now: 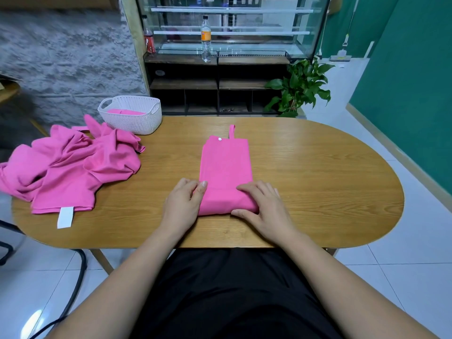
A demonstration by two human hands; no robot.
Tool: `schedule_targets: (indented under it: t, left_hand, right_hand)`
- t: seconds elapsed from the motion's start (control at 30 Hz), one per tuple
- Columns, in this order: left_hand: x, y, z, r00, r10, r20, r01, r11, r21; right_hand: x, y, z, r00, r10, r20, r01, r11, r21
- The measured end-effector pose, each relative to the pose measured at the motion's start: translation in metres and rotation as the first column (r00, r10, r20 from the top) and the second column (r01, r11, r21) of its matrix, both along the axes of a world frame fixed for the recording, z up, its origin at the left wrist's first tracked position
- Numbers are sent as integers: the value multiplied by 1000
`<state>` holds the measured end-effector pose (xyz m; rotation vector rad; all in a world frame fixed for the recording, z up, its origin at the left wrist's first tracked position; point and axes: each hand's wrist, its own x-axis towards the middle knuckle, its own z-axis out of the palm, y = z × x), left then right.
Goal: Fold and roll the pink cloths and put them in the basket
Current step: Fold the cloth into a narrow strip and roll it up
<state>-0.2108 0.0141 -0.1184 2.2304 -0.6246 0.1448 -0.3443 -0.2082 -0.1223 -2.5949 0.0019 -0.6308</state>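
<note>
Tension and evenness likely explain the grip: the left hand (183,204) and right hand (265,204) each curl fingers and thumb round one end of the thick roll at the near end of the folded pink cloth (225,162). Its flat remainder stretches away beyond them across the table (318,179); the basket (133,119) stands far left.

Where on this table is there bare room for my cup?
The whole right end of the oval wooden table, right of the folded pink cloth, is bare. So is the patch between that cloth and the white woven plastic basket. The left end is crowded by the heap of loose pink cloths.
</note>
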Motion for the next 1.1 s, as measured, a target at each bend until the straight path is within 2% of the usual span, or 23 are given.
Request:
schedule_targets:
  t: [0.1,0.2,0.3,0.43,0.57,0.63,0.77,0.83,0.97,1.1]
  left_hand:
    - [1,0,-3,998,-66,22,67,996,-63]
    - [-2,3,2,979,-133,155,150,983,-105]
    - [-4,6,4,965,-165,206,193,973,-128]
    - [-3,7,0,958,-259,124,267,962,-52]
    - [-3,6,1,957,-278,89,280,960,-10]
    - [-3,7,2,961,-270,57,273,961,-53]
    - [-3,7,3,972,-234,-30,230,968,-99]
    - [-3,7,3,976,-212,-51,207,974,-92]
    - [-4,6,3,983,-155,-95,145,985,-97]
    - [-3,7,2,986,-149,-73,142,985,-96]
  right_hand:
    - [1,-2,-1,999,-7,-49,10,998,61]
    - [3,-3,-1,997,-30,-66,37,994,106]
    - [4,-2,-1,996,-55,-72,63,991,120]
    - [3,-3,2,995,-65,-81,80,977,195]
    - [2,-2,2,993,-77,-92,96,973,212]
    - [1,-1,1,995,-83,-60,93,980,175]
    - [0,1,-1,998,-41,44,44,997,-59]
    - [0,2,-2,998,-36,59,42,993,-114]
    - [-1,1,-2,995,-38,94,48,993,-104]
    - [0,-1,-2,998,-27,56,30,999,-40]
